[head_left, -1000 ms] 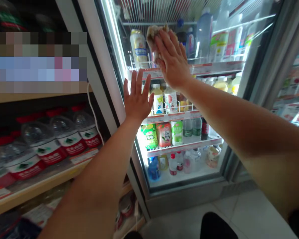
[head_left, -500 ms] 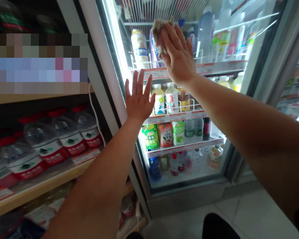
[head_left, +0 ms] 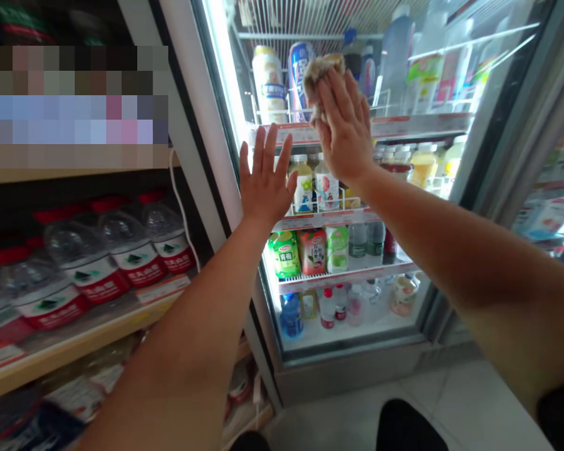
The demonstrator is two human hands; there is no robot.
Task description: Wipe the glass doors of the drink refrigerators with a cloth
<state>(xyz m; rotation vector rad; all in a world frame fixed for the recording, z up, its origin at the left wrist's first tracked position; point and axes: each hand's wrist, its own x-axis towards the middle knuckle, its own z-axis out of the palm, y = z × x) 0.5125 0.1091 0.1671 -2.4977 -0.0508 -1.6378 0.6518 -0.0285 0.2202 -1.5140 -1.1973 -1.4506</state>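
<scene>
A crumpled brownish-grey cloth [head_left: 316, 74] is under the fingers of my right hand [head_left: 345, 134], pressed to the glass of a lit drinks cooler door [head_left: 352, 354]. The palm faces the glass, in front of the upper shelf. Lower and to the left, my left hand [head_left: 267, 188] lies flat against the glass near the door's left edge, fingers spread and holding nothing. Behind the glass, a white and yellow can [head_left: 267, 84] and a blue can [head_left: 299, 78] stand on the top shelf. Part of the cloth is hidden by my right fingers.
Red-capped water bottles [head_left: 134, 241] line a wooden shelf [head_left: 75, 351] on the left, with a white cable [head_left: 179, 203] hanging beside them. Another cooler door [head_left: 552, 181] is at the right. Below are pale floor tiles [head_left: 331, 419] and my dark-clad knees.
My right hand and the cloth have slid a little right and down across the glass, uncovering more of the blue can. My left hand keeps its place on the door.
</scene>
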